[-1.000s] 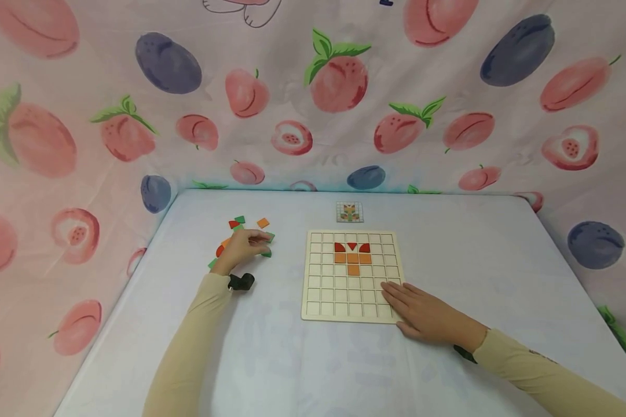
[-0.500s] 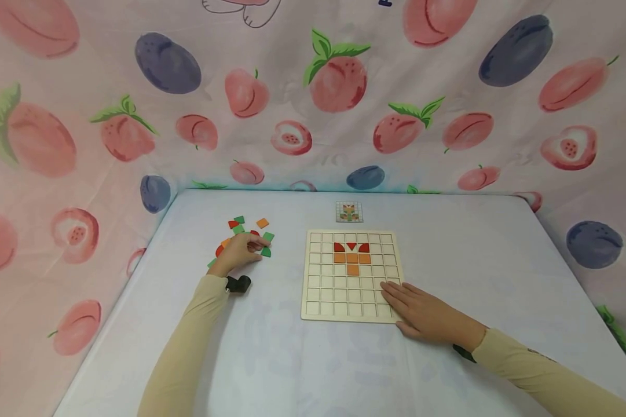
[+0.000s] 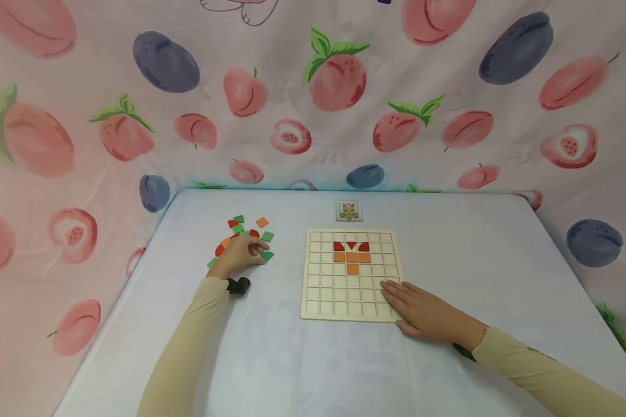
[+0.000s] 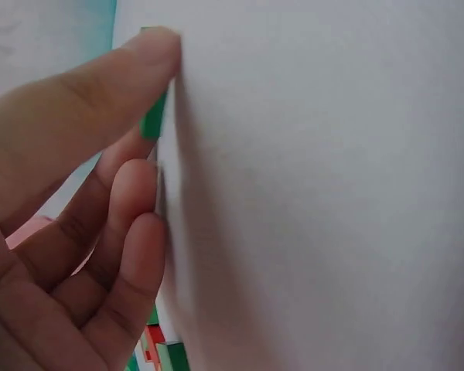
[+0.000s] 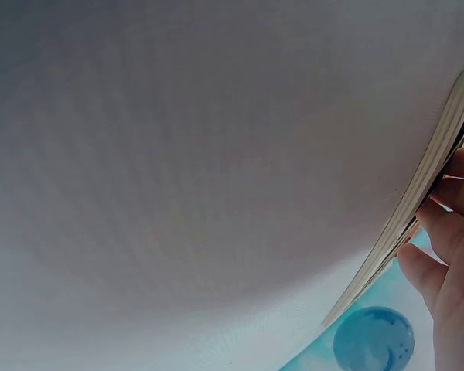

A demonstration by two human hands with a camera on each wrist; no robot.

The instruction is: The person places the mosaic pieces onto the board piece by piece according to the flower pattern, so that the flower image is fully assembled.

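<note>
Right hand (image 3: 427,313) resting flat-fingered on the right edge of a gridded board (image 3: 320,295), set tiles (image 3: 351,257) in its far half, left hand (image 3: 237,253) pinching a green tile (image 3: 268,255), loose tiles (image 3: 238,229) around it, pattern card (image 3: 348,211) beyond the board.

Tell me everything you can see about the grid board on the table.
The grid board is pale, flat and squarish, with rounded corners and lines marking square cells; it looks wooden. It lies on the white tabletop, on the near side of the small pattern card. Three red pieces sit above four orange squares, three in a row and one below the middle. The right hand rests on its right side, near the lower corner.
</note>
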